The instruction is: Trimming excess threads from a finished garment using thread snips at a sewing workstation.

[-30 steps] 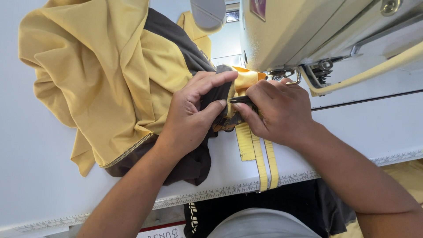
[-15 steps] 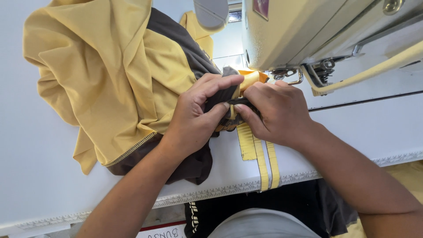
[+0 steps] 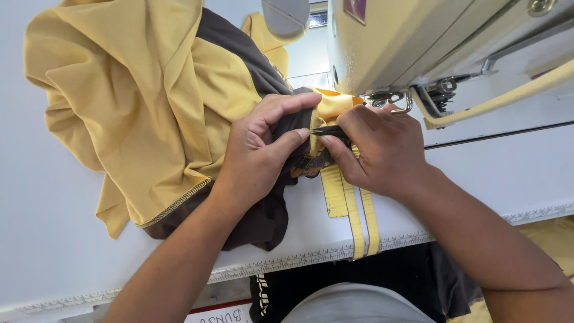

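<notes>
Both hands pinched the garment's edge ahead of the needle

Nearest, yellow strips (image 3: 357, 221) hung over the white table (image 3: 60, 239) edge. Above them the left hand (image 3: 257, 152) and right hand (image 3: 385, 149) met, fingers clamped on a folded dark-and-yellow garment (image 3: 137, 101); the right also gripped a small dark tool (image 3: 332, 130). Keeping the fold flat and aligned seemed key. Beyond stood the sewing machine (image 3: 412, 42)

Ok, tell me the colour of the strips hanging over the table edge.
Yellow strips, clearest in the head view.
</notes>
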